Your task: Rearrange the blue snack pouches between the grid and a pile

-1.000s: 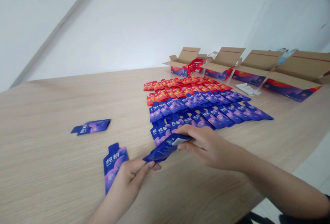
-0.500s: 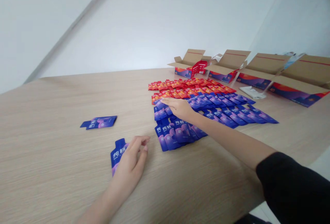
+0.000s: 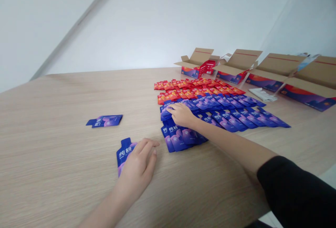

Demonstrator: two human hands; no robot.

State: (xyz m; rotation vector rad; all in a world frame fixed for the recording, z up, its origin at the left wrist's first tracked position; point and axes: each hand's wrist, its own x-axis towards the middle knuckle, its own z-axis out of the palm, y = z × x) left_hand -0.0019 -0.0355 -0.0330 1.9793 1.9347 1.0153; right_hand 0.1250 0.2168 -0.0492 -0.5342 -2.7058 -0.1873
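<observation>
My right hand point(image 3: 182, 115) is over the left end of the nearer blue rows. Its fingers are slightly bent and touch the face of a blue pouch point(image 3: 165, 111); its thumb is hidden. My left hand point(image 3: 140, 161) hovers low at the table, fingers apart and loosely curved with nothing in them. It partly covers a blue spouted pouch point(image 3: 123, 154) lying beneath and beside it. Another blue pouch point(image 3: 108, 121) lies sideways farther left. Just right of my left hand, several overlapping blue pouches point(image 3: 178, 140) form a short front row.
Rows of red-orange pouches point(image 3: 194, 89) lie behind the blue ones. Several open cardboard boxes point(image 3: 190, 72) stand along the back right, with a red basket point(image 3: 207, 67) by the leftmost. A white folded packet point(image 3: 262, 94) lies before the boxes on the wooden table point(image 3: 52, 133).
My right hand's fingers, stretched flat over the blue pouches before, are now more bent. The whole scene has shifted slightly right in view. My left hand keeps its pose beside the pouch.
</observation>
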